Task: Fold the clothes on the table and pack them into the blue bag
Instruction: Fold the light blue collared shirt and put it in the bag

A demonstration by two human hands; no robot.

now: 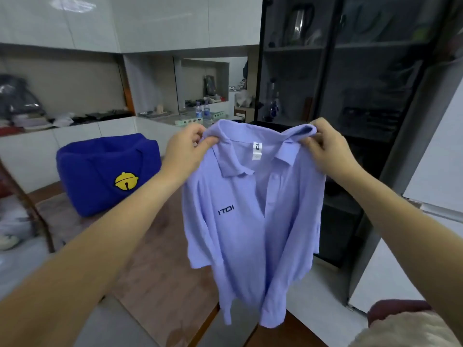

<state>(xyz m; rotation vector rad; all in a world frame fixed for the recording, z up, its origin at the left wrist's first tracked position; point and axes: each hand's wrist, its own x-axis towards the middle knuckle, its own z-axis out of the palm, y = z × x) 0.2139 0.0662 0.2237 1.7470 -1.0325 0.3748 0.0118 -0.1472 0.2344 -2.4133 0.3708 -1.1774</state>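
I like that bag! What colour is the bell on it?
The bell is yellow, on the blue bag; head view shows it.

Both hands hold a lilac polo shirt (253,221) up in the air by its shoulders, the left hand (186,151) pinching the cloth beside the collar on one side, the right hand (325,149) pinching it on the other. The shirt hangs open-fronted, its lettering facing the camera. To the left, a blue bag (100,176) with a yellow bell (126,181) stands on the table (155,284). A dark cabinet (350,83) stands behind the shirt.
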